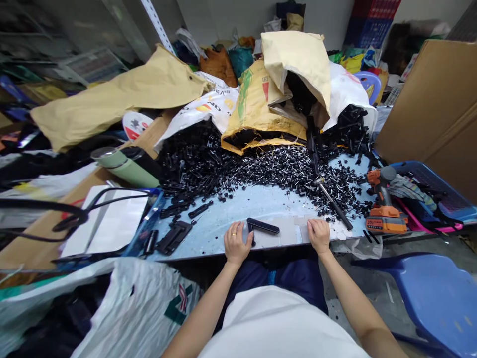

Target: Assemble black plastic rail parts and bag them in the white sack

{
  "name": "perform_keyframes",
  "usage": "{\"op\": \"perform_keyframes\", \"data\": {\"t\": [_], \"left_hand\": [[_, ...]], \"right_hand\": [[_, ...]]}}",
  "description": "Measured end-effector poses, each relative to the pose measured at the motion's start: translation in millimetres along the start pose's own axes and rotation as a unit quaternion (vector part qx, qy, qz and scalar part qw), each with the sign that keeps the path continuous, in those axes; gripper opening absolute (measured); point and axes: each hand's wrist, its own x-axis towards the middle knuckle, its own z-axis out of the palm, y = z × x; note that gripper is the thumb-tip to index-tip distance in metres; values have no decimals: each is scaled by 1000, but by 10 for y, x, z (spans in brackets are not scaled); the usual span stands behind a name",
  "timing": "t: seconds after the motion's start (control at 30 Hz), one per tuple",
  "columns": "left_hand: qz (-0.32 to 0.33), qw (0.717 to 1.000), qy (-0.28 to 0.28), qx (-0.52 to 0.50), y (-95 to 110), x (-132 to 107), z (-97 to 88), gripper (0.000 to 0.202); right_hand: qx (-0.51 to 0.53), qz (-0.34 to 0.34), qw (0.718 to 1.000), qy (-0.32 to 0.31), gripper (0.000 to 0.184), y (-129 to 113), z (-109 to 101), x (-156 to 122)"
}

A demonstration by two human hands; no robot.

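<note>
My left hand (237,242) rests on the front edge of the blue table (257,201), fingers extended and thumb apart. Right beside its thumb lies a black hinged plastic piece (264,225), two bars meeting at an angle; whether the hand touches it I cannot tell. My right hand (318,234) lies at the same edge, its fingers loosely bent over a pale grey board strip (288,233), with nothing visible in it. Beyond that hand is a hammer (335,203), its handle pointing toward me. A heap of small black-headed pins (274,166) spreads across the table behind.
An orange cordless drill (385,204) stands at the right, beside a blue tray (452,191). Sacks (261,107) spill black parts at the back. A green tumbler (124,166) lies left, near a black rectangular part (174,237). A blue plastic stool (439,298) is at lower right.
</note>
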Motion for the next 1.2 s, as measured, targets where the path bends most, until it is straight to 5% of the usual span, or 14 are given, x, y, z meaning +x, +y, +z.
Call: {"op": "perform_keyframes", "data": {"t": [0.37,0.6,1.0,1.2], "left_hand": [[-13,999,-13,33,5,14,-16,44],[48,997,43,43,30,73,-40,39],[-53,999,10,8,-17,11,45,58],[-3,999,25,-45,-3,6,-48,53]], "right_hand": [[27,-39,999,-3,14,-30,-87,118],[26,-55,998,-8,9,-25,-92,160],[-43,-58,997,-18,22,-32,-33,99],[-43,-60,997,-12,28,-58,-69,109]]}}
